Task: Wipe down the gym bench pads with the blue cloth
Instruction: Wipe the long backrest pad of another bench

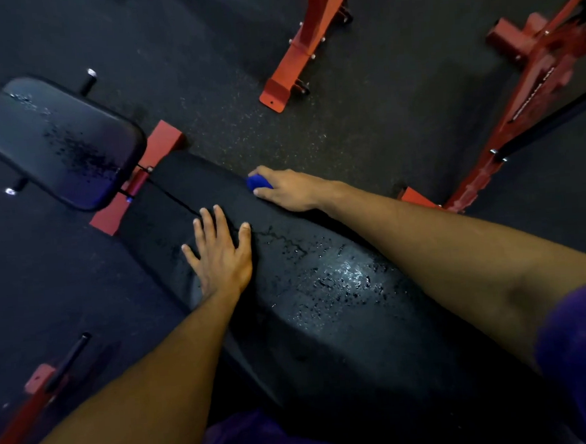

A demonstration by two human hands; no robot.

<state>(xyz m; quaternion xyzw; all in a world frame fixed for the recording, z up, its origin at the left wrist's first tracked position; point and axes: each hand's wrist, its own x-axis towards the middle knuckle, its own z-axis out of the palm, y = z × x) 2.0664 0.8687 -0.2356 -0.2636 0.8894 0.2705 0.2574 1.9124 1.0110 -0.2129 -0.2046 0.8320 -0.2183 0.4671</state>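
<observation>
Two hands worked: my right grip (288,191) pinched the blue cloth (259,182) at the long pad's (323,288) far edge, left grip (219,253) flat beside it, and droplets nearer me could stay unwiped.

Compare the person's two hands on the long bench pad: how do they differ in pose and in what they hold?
The left hand lies flat with fingers spread and holds nothing; the right hand curls round the blue cloth. The left hand sits nearer the person, the right hand farther along, at the pad's edge. Both rest on the long bench pad.
</observation>
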